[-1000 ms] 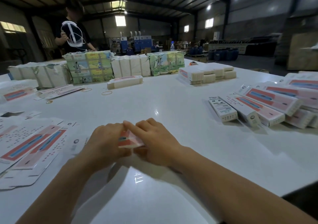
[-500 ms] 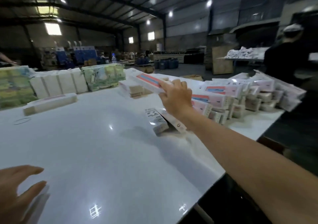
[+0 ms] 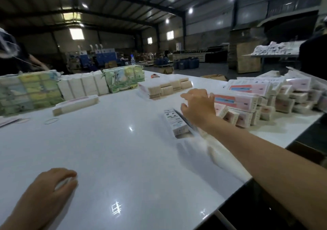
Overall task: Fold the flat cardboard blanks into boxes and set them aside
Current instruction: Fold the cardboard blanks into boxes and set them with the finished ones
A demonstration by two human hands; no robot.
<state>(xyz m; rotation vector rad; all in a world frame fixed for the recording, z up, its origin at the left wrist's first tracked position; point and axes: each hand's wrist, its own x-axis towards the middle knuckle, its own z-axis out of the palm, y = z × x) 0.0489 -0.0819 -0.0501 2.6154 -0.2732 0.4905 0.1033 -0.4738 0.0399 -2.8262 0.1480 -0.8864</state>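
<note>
Hovering empty — right hand point(image 3: 199, 108), grip released, just beside the folded boxes point(image 3: 237, 104).

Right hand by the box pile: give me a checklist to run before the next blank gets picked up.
1. Right hand free of a box: ok, fingers spread, nothing gripped.
2. Folded boxes set aside in the pile at the right: ok, though stacked loosely.
3. Lone box near the wrist out of the arm's way: not ok, it lies right beside the forearm.
4. Left hand ready: ok, resting palm down on the table, apparently holding nothing.
5. Flat blanks within reach: cannot tell, only a sliver shows at the left edge.
</note>
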